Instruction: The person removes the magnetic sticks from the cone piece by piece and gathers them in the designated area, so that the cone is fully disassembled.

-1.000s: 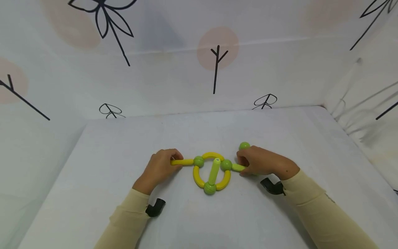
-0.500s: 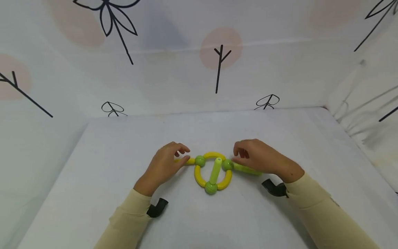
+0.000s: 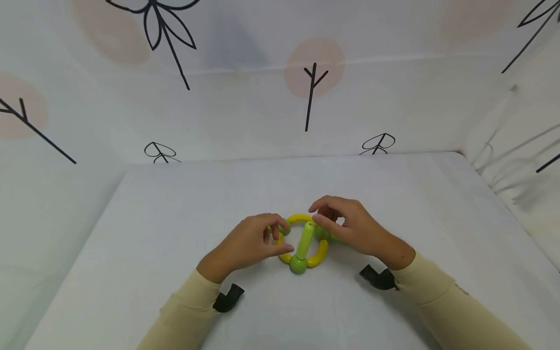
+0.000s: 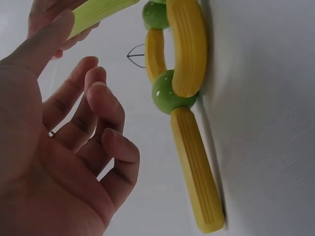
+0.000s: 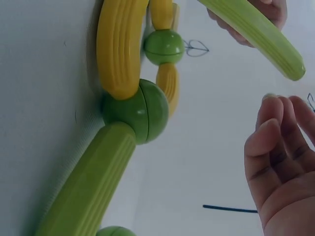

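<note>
A ring of yellow curved rods point(image 3: 320, 255) and green balls point(image 3: 298, 264) lies on the white table. From the near ball a light green rod point(image 3: 305, 241) rises at a tilt. A straight yellow rod point(image 4: 198, 169) sticks out on the left side and a green rod point(image 5: 88, 184) on the right. My left hand point(image 3: 249, 243) hovers over the ring's left side with thumb and fingers apart, holding nothing. Over the right side is my right hand point(image 3: 355, 226), fingers loosely curved and empty, near the light green rod's top. Touch between hands and rod cannot be told.
A loose-looking green ball point(image 5: 116, 231) shows at the bottom of the right wrist view; its join is hidden. White cloth walls point(image 3: 245, 112) with black plant drawings surround the table point(image 3: 197, 194). Black mounts point(image 3: 229, 298) sit at both wrists.
A second ago my hands gripped the straight rods on the ring's left and right sides. Both have let go, lifted and moved inward over the ring, closer to the upright rod.
</note>
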Motion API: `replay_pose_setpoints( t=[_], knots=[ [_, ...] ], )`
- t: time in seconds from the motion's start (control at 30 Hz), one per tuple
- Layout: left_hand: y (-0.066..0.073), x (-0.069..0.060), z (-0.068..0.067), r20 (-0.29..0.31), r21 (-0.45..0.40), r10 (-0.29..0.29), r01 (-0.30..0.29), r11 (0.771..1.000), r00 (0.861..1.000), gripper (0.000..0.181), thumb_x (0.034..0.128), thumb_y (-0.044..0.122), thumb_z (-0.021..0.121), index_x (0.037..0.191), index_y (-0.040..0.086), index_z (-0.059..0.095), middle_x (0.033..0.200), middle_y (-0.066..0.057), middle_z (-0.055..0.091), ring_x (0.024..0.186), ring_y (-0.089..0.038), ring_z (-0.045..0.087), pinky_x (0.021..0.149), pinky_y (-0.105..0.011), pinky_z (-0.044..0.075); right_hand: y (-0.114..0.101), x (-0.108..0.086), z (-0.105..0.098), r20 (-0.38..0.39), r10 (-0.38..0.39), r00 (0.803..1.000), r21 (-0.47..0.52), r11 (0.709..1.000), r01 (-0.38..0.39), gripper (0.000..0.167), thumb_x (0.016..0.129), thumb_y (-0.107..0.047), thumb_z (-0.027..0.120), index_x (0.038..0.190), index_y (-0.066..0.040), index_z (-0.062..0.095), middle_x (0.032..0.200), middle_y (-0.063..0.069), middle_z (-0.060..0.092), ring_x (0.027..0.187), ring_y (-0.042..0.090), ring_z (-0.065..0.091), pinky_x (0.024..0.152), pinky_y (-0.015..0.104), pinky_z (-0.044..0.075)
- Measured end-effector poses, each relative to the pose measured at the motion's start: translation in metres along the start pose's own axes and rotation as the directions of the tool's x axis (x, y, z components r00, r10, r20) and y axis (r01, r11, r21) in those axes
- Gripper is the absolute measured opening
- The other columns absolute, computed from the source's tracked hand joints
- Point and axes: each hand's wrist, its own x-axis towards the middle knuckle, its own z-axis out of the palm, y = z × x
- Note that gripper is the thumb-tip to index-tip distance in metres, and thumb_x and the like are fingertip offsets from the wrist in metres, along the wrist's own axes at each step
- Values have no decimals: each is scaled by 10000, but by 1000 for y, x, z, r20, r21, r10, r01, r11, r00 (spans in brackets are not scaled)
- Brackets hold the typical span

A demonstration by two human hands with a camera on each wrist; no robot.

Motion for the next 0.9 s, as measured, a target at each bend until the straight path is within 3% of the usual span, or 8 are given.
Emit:
replay_pose_setpoints(
  t=[0.2, 0.4, 0.67, 0.9],
  knots=[
    [0, 1, 12, 77, 8, -20, 19, 1000, 997, 411, 775, 393, 860, 1063, 173, 667, 796, 22, 613, 638, -58, 509, 579, -207, 443, 3, 0, 4, 78, -78, 994, 80, 994, 72, 183, 920, -123, 726, 1090, -98, 665, 777, -70, 636, 692, 53, 579, 632, 232, 519],
    [1, 3, 24, 105, 106, -39, 28, 994, 994, 414, 762, 464, 852, 1039, 215, 671, 735, 77, 586, 612, -31, 484, 571, -192, 412, 4, -1, 5, 128, -109, 986, 97, 991, 97, 236, 871, -126, 783, 1061, -131, 643, 745, -96, 608, 659, 37, 553, 589, 223, 494],
    [0, 5, 31, 117, 183, -2, -20, 983, 993, 405, 740, 470, 866, 1007, 216, 698, 707, 98, 559, 611, 0, 469, 564, -174, 404, 2, -1, 0, 223, -24, 975, 86, 996, 5, 261, 863, -161, 795, 1024, -154, 590, 824, -77, 630, 693, 38, 600, 637, 268, 545],
    [0, 7, 31, 149, 177, -10, -16, 984, 989, 347, 756, 446, 861, 989, 212, 754, 668, 119, 506, 601, 1, 435, 551, -168, 365, 9, 1, -1, 367, 41, 929, 85, 993, -78, 156, 884, -239, 779, 974, -197, 658, 886, -76, 671, 738, 42, 602, 687, 250, 551]
  ],
)
